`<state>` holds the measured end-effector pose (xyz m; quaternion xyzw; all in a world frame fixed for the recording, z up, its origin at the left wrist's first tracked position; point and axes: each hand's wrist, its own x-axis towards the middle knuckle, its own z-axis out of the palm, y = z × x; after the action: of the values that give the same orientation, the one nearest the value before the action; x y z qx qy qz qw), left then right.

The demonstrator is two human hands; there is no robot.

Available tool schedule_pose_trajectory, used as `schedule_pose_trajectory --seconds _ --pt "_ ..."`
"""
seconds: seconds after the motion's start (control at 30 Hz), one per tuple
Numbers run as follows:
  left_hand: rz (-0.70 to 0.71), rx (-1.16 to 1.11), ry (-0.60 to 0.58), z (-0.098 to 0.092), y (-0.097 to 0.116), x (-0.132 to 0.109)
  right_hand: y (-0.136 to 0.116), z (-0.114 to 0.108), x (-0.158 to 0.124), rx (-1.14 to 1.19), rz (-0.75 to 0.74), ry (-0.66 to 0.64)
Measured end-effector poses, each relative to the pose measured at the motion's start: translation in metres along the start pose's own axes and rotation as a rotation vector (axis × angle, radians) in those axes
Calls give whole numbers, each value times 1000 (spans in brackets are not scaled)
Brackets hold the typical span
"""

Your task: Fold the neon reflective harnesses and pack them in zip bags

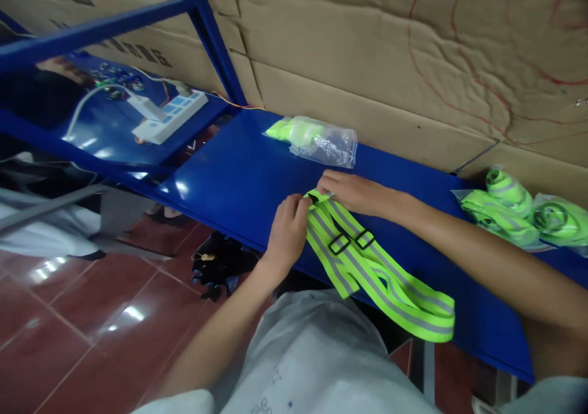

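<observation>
A neon-yellow reflective strap with grey stripes and two black slide buckles lies folded across the blue shelf, its looped end hanging over the front edge. My left hand is closed around the strap's far end. On the other side of that end, my right hand pinches the strap close to the left fingers. Something dark shows between the hands, too small to make out. Just beyond them lies a clear plastic bag with neon-yellow material in it.
Several rolled neon straps in clear bags sit at the right. A white power strip lies on the shelf to the left, beyond a blue metal post. Cardboard walls the back. A black object is below.
</observation>
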<state>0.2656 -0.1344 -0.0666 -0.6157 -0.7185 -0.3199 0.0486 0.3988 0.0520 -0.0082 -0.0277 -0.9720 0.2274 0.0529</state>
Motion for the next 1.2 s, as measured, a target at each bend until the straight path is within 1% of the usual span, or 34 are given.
schedule_pose_trajectory --seconds 0.07,0.13,0.2,0.3,0.37,0.43,0.5,0.57,0.6,0.67,0.73,0.77,0.8,0.83,0.93,1.0,1.03,1.1,1.2 --pt "122 67 -30 5 -5 0 0 8 -7 -97 -20 4" --pt "191 98 -118 4 -6 1 1 17 -14 -153 -38 2" --pt "223 92 -221 -5 -4 3 2 21 -20 -143 -38 7" --pt "221 6 -324 -20 0 6 0 18 -24 -64 -9 -24" --pt "169 -94 -346 -26 -2 9 1 12 -21 5 17 -64" --pt "104 -174 -332 -27 -8 14 5 8 -15 58 41 -79" --pt "14 -171 -271 -25 -16 20 13 6 -7 85 80 -59" --pt "-122 -116 -222 -23 -24 29 23 6 2 79 118 -35" --pt "-195 -96 -240 -22 -27 33 28 6 7 61 129 -33" --pt "-310 -92 -357 -23 -32 43 36 4 17 6 139 -81" --pt "-357 -110 -468 -23 -34 51 41 1 26 -32 159 -170" --pt "-359 -117 -476 -23 -33 52 42 -1 29 -40 168 -204" --pt "-345 -122 -448 -22 -31 53 41 -3 31 -41 172 -212" --pt "-318 -125 -394 -19 -29 51 39 -4 32 -38 169 -194" --pt "-191 -112 -204 -6 -18 37 29 -2 25 -27 132 -55" --pt "-86 -86 -148 5 -13 23 18 6 13 -79 100 4" --pt "-29 -72 -144 9 -11 17 13 12 6 -129 86 17" --pt "98 -59 -182 12 -11 6 3 25 -10 -234 68 26" --pt "237 -109 -299 5 -14 0 -6 39 -31 -268 67 53"
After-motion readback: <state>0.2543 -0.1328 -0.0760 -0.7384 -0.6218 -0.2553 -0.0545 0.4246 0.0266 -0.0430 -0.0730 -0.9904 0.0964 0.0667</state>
